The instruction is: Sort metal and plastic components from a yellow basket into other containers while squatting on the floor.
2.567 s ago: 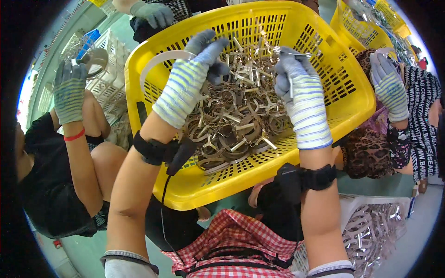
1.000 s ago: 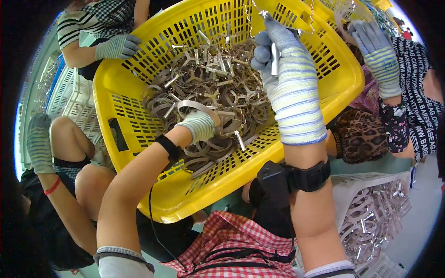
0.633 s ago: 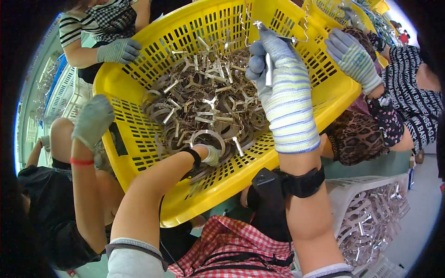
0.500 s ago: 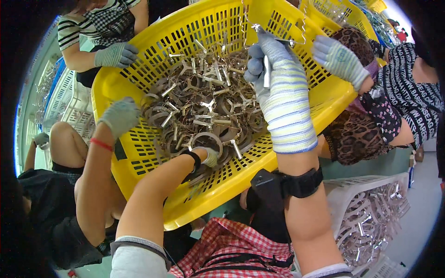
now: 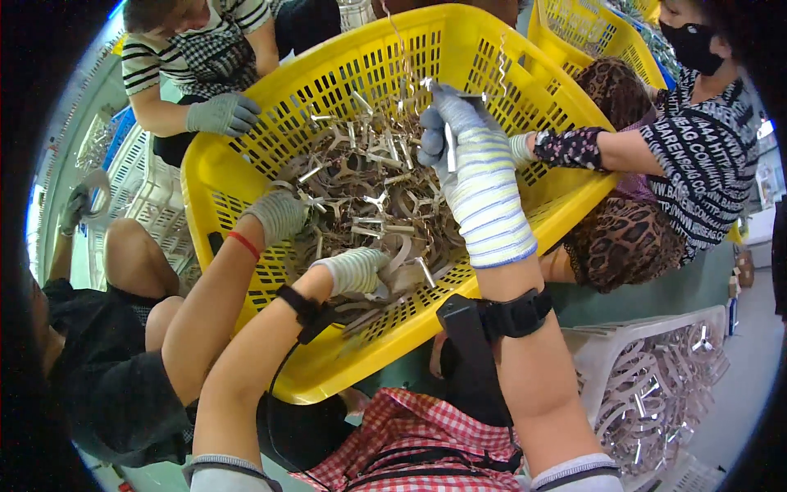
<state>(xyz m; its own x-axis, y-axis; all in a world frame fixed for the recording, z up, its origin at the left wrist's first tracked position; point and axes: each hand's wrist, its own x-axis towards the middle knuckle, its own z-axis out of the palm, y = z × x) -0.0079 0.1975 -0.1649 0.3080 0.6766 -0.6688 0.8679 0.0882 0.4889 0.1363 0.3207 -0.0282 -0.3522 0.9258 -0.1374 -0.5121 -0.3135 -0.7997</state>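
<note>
My right hand point(image 5: 479, 160), in a striped glove with grey fingers, is raised over the yellow basket point(image 5: 328, 381). It grips a metal bracket point(image 5: 451, 148) with a shiny tube stem; my fingers hide part of it. Thin curly wires point(image 5: 403, 57) rise near its top. My left hand point(image 5: 357, 271), gloved too, is low in the basket with its fingers curled among the metal parts. A flat metal ring point(image 5: 400, 252) lies beside those fingers, but what they hold is hidden. Tangled rings and three-armed brackets with tube stems point(image 5: 377, 201) fill the basket's middle.
A co-worker's gloved hand point(image 5: 279, 215) reaches into the basket from the left. Another's glove point(image 5: 224, 114) rests on the far-left rim; a third's point(image 5: 521, 150) is behind my right wrist. A white crate point(image 5: 594, 348) of metal parts stands at the lower right.
My left hand has lifted slightly, showing more of its glove. My right hand has shifted a little left, still gripping the bracket. The left co-worker's hand has moved into the basket.
</note>
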